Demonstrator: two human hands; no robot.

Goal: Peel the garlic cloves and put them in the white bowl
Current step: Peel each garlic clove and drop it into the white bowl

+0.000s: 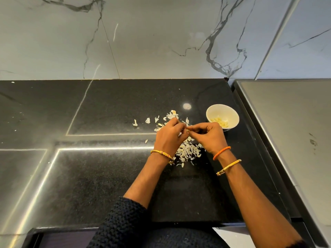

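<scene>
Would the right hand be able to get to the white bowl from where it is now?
Probably yes. The right hand sits just beside the white bowl, with nothing standing between them on the counter. It is busy, though: both it and the left hand pinch a garlic clove.

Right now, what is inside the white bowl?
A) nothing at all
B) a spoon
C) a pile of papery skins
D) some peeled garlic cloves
D: pale yellow peeled garlic cloves lie at the bottom of the white bowl, while the papery skins are scattered on the black counter beside and under the hands.
</scene>
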